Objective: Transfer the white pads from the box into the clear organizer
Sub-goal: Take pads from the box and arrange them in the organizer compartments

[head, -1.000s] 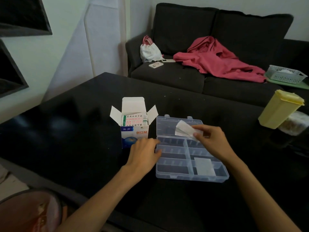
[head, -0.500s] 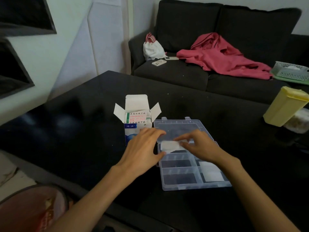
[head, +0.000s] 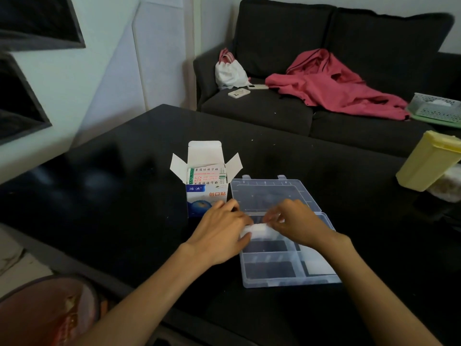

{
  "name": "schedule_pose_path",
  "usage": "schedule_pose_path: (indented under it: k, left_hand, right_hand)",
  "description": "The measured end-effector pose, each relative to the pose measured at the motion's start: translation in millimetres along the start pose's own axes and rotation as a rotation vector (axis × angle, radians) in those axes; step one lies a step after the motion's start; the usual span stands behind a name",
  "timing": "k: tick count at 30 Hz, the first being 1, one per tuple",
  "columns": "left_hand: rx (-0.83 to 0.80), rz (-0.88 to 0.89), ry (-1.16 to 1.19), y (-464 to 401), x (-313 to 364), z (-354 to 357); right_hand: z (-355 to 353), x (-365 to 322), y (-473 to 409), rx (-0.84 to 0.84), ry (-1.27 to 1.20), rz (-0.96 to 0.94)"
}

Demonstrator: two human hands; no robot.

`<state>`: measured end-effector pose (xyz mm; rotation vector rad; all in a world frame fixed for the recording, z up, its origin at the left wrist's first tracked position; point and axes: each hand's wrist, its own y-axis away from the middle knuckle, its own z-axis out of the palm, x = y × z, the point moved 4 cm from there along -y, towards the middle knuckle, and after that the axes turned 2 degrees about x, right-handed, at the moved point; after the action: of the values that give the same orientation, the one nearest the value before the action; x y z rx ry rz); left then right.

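Down comes the white pad from where it was held up over the lid a second ago; both hands have closed in on it above the clear organizer. One pad shows in play, a small stack perhaps, its long axis running left to right across the far left compartment. The right hand pinches its right end with curled fingertips, and the left hand has thumb and fingers curled against its left end. How much of the pad lies inside the compartment is hidden by the fingers.

One organizer, lid laid flat open on the far side. A second pale patch sits in a near right compartment, partly covered by the right wrist, so it is hard to say whether it is another pad.

One box stands upright just left of the organizer lid, three flaps spread, printed packets showing in its mouth; their count cannot be made out. The left hand's knuckles cover its near right corner.

Everything rests on one black table. At the right edge a yellow container leans, cut off by the frame. Beyond lies a dark sofa carrying one pink garment, one white bag, two phones and a mesh basket.
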<state>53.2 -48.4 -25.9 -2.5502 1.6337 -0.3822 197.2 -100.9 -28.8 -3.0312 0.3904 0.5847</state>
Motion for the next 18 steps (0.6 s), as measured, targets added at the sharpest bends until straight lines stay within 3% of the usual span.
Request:
schedule_pose_path:
  k: [6,11,18]
  left_hand:
    - [-0.031,-0.001,-0.029,-3,-3,2]
    - [-0.058,-0.004,-0.026,-6,-5,4]
    - [-0.153,-0.013,0.009,-7,-4,6]
  right_hand:
    - [-38,0,-1,0.140,0.147,0.031]
    - [-15,4,-5,0.047,0.194,0.135]
    - [0,8,-2,-0.046,0.244,0.118]
